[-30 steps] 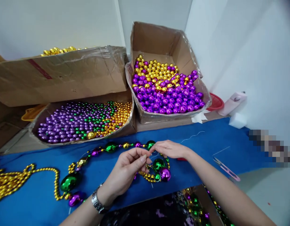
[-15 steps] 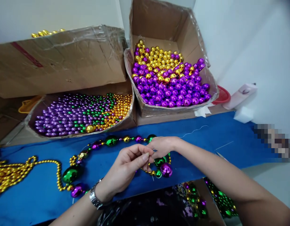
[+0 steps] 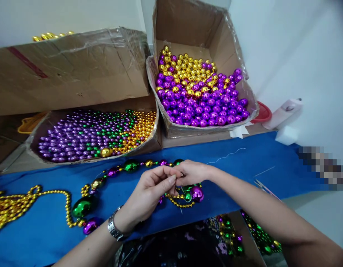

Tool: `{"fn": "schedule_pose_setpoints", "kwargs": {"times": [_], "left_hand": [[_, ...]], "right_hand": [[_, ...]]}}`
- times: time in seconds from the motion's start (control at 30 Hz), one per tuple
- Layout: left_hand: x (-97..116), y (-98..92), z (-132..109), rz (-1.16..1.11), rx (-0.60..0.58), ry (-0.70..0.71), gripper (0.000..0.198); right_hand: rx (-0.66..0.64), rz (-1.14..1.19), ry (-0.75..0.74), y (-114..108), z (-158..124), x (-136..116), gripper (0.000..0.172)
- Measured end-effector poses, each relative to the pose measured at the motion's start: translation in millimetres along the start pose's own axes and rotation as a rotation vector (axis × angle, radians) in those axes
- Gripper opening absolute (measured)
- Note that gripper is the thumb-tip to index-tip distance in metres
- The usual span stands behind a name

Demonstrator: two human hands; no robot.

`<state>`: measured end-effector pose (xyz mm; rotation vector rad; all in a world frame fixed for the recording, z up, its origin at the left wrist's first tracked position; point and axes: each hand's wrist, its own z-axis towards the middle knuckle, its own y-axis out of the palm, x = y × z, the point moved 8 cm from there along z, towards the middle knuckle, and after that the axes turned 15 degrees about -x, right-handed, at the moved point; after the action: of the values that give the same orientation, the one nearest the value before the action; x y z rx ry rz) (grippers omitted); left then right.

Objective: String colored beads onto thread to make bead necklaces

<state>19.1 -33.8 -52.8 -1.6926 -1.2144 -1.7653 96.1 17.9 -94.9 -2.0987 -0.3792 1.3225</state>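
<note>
My left hand (image 3: 154, 193), with a metal watch (image 3: 115, 224) on its wrist, is closed in a pinch of thumb and forefinger. Its fingertips meet those of my right hand (image 3: 191, 172), which bends down from the right and is closed too. What lies between the fingers is too small or hidden to name. Just under them hangs a loop of small gold beads (image 3: 182, 204), beside a large purple bead (image 3: 197, 194) and a green bead (image 3: 187, 196). From there a necklace of green, gold and purple beads (image 3: 131, 165) curves left across the blue cloth (image 3: 229, 174).
Behind, a box of small beads (image 3: 157, 139) stands left of a box of larger purple and gold beads (image 3: 210, 129). A gold bead chain (image 3: 12, 207) is heaped at left. Scissors (image 3: 267, 189) lie near my right forearm; a thread (image 3: 227, 156) trails behind my wrist.
The small gold bead loop now hangs lower and longer beneath my hands. My right hand has shifted slightly left, its fingers closer against those of my left.
</note>
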Motion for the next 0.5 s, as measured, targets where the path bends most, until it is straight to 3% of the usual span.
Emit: {"fn": "schedule_pose_setpoints", "kwargs": {"times": [0.17,0.3,0.4,0.5], "left_hand": [[2.0,-14.3,3.3,0.018,0.104,0.031,0.015],[4.7,-15.0,14.6,0.037,0.087,0.024,0.021],[11.2,-2.5,24.3,0.100,-0.022,0.009,0.023],[16.4,13.9,30.1,0.155,-0.148,-0.014,0.025]], "right_hand": [[0.345,0.214,-0.029,-36.5,-65.1,-8.7,0.022],[0.675,0.488,-0.167,-60.9,-110.3,-28.9,0.017],[0.709,0.489,-0.224,-73.3,-110.5,-51.9,0.016],[0.701,0.360,-0.240,-86.5,-91.0,-68.4,0.015]]}}
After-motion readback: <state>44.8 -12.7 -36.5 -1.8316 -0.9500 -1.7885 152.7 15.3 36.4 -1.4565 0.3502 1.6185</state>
